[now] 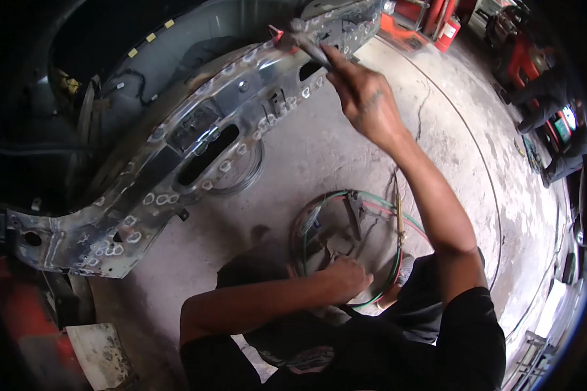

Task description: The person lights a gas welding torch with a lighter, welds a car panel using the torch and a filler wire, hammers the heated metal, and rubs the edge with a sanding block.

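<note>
My right hand point(365, 94) is raised at the upper middle, its fingers wrapped round the handle of a hammer-like tool point(314, 49). The tool's head is blurred and lies over the upper end of a bare metal car body panel point(241, 104), which has many white-circled spots. Low in the middle, near my lap, my left hand point(349, 280) is closed; what it holds, if anything, is hidden. Just beyond it, red and green hoses point(300, 228) lie coiled on the floor with a brass torch point(399, 215).
At the left is the open car body point(195, 32) with yellow tabs. A coil of wire point(244, 179) lies under the panel. A red cylinder point(447, 34) stands at the upper right. A person in dark clothes point(544, 98) is at the far right. A stained board point(101, 355) is at the lower left.
</note>
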